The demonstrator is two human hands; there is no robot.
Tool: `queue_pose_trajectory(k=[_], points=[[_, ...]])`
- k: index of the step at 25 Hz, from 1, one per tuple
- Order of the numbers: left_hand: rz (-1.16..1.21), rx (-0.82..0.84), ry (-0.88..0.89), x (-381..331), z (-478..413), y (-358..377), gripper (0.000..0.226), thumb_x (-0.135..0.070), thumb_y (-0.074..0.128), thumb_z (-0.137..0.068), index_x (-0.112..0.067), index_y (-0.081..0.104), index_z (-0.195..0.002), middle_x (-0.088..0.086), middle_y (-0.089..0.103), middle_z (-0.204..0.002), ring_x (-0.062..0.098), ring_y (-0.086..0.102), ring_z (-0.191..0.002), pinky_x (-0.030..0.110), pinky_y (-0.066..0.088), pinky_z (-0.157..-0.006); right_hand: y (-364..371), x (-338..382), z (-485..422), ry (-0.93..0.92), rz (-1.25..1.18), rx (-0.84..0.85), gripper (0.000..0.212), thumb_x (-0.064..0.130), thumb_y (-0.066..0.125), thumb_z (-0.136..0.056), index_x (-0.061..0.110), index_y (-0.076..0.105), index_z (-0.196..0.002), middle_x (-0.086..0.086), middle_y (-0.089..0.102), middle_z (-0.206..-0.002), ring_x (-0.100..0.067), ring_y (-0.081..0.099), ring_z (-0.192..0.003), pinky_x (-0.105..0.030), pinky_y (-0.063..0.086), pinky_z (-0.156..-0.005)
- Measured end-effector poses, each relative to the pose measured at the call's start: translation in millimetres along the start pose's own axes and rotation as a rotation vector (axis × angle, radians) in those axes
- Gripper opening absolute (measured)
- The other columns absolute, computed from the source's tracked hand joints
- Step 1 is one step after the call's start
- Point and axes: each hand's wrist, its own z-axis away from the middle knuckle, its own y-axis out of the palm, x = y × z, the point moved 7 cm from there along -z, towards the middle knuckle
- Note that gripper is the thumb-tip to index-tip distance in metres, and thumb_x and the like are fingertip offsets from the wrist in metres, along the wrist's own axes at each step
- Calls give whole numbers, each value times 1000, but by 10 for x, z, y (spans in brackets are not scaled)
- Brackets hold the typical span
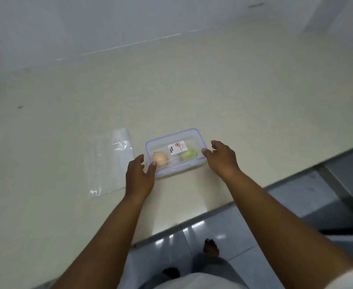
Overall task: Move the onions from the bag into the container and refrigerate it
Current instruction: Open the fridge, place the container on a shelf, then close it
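A beige counter [234, 90] bears a lidded container [192, 134] and empty bag [108, 163].

container [175, 153] label unreadable, contents blurred

bag [110, 161]: on the worktop [234, 97], left of the container
container [175, 152]: between both hands
onions [160, 158]: in the container

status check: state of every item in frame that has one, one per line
container: lid on, resting on the counter, two onions inside
brownish onion: inside, left end
greenish onion: inside, right end
bag: empty, lying flat left of the container
left hand: open, at the container's left end
right hand: open, at its right end
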Motion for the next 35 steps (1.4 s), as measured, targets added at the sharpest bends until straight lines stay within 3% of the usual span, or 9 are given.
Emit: queue_pose_trajectory(k=[2,5,9,13,19,26,30,33,35], points=[[65,9,-132,36,-118,113,57,-42,56,-91,-17,43,-141,2,51,-141,21,56,-121,31,41,-96,76,35,-282,7,-7,78,59,40,56,-92,16,43,-144,-6,50,-147,-22,50,-130,-30,35,-107],[187,18,-188,44,-129,276,37,-36,52,-92,-34,51,-129,-8,60,-120,21,58,-116,33,44,-91,197,-25,-464,-16,-35,181,55,38,54,-93,22,42,-144,-4,55,-142,-21,51,-128,-29,37,-104],[260,-46,-264,28,-53,372,49,-33,50,-95,-26,39,-142,0,50,-140,24,50,-127,38,41,-103,243,-143,-477,-37,-134,229,53,37,53,-93,27,42,-144,1,56,-140,-19,52,-128,-32,40,-105],[263,-21,-232,-49,35,485,40,-32,53,-95,-23,47,-133,-3,56,-125,22,55,-116,34,44,-94,83,-292,-316,-67,-157,132,34,31,52,-94,21,59,-126,-1,68,-120,-23,61,-111,-27,42,-87],[284,303,-69,-345,394,890,35,-31,55,-92,-36,50,-126,-17,58,-119,8,55,-112,30,43,-92,-489,-843,367,63,-259,-106,29,29,51,-95,23,62,-121,4,70,-112,-19,63,-105,-31,47,-89],[184,754,180,-786,1115,1665,40,-20,56,-90,-45,51,-120,-28,59,-116,-11,55,-108,19,43,-84,-1051,-1852,1669,310,-507,-443,23,31,53,-91,51,63,-92,22,70,-91,2,66,-86,-24,50,-74],[152,1007,260,-1019,1793,2271,42,-25,58,-83,-45,56,-120,-17,66,-120,4,61,-112,25,47,-91,-1293,-2478,2448,440,-599,-624,27,30,55,-92,57,61,-88,24,69,-93,0,66,-88,-25,52,-78],[95,1135,245,-1063,2310,2826,44,-17,62,-88,-31,54,-128,-4,65,-125,15,60,-116,40,46,-101,-1498,-3044,2927,496,-655,-743,23,30,55,-94,48,64,-105,17,70,-102,-7,66,-96,-28,54,-83],[37,1194,238,-1069,2638,3197,43,-12,61,-90,-26,54,-130,0,65,-124,20,61,-115,34,49,-93,-1622,-3431,3208,534,-680,-807,27,30,54,-95,39,64,-117,11,71,-105,-10,66,-98,-26,53,-82]])
